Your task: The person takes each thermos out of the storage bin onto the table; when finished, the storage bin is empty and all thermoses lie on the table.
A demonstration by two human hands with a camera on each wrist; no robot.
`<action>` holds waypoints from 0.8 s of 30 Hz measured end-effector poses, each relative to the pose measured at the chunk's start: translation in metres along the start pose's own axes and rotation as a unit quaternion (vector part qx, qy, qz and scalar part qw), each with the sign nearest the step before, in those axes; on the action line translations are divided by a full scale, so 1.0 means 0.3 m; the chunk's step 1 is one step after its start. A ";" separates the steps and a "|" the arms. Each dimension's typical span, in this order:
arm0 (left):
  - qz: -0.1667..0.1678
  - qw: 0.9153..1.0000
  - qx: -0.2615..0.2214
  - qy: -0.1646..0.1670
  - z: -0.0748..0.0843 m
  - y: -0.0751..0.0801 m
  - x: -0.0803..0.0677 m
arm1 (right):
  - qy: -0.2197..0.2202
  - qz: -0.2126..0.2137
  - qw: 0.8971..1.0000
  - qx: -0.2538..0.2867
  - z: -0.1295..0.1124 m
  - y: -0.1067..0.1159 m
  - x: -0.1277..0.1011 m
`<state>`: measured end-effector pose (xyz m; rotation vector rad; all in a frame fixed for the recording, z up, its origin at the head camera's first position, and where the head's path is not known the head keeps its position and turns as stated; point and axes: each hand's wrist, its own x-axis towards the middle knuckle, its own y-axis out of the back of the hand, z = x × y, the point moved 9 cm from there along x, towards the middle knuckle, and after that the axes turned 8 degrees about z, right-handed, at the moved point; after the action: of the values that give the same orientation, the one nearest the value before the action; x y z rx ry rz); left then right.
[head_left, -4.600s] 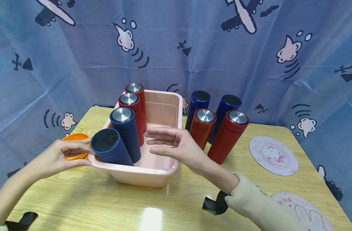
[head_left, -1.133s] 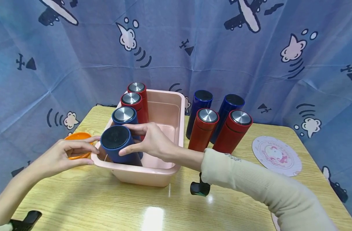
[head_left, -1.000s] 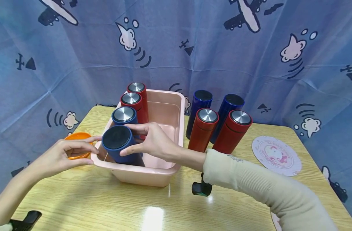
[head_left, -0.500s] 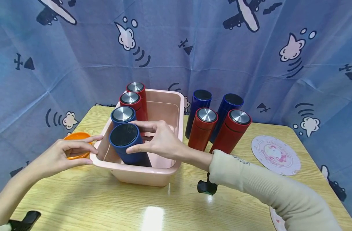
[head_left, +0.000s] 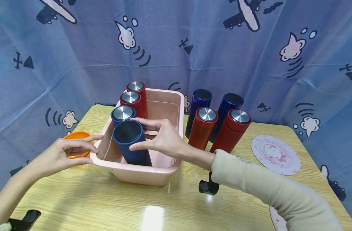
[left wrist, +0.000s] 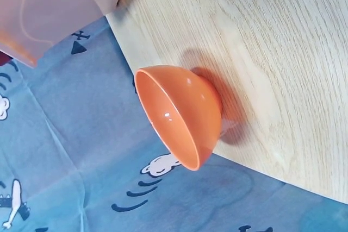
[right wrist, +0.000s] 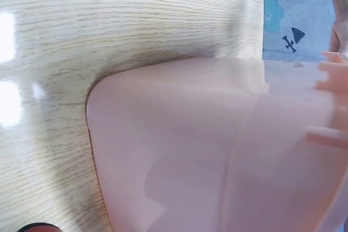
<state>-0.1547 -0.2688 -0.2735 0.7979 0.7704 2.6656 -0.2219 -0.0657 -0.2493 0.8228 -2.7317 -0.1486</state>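
In the head view, my right hand grips a blue vacuum flask with a black lid, thumb on its near side. The flask stands slightly tilted at the front of a pink plastic bin. Behind it in the bin are a blue flask with a silver lid and two red flasks, lined up along the left wall. My left hand holds the bin's rim at its front left corner. Bin walls fill much of the right wrist view, with the gripped flask out of sight there.
An orange bowl stands on the table left of the bin, partly behind my left hand in the head view. Right of the bin are two red flasks and two dark blue flasks. A round printed mat lies farther right.
My right hand, earlier open over the bin, has taken hold of the black-lidded flask. The flask has shifted right, away from the left wall, and leans less. My left hand stays at the rim.
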 end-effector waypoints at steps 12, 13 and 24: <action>0.001 1.000 -0.006 0.005 -0.002 0.000 -0.001 | 0.024 -0.013 0.998 0.053 -0.069 0.040 0.004; 0.000 1.000 -0.009 0.004 -0.002 -0.001 -0.001 | 0.023 -0.012 0.998 0.053 -0.073 0.045 0.004; 0.001 1.000 0.001 -0.002 -0.003 -0.002 -0.002 | 0.028 0.013 0.997 0.073 -0.155 0.103 0.016</action>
<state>-0.1547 -0.2689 -0.2747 0.8040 0.7722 2.6653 -0.2281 -0.0433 -0.1981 0.8164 -2.7242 0.0791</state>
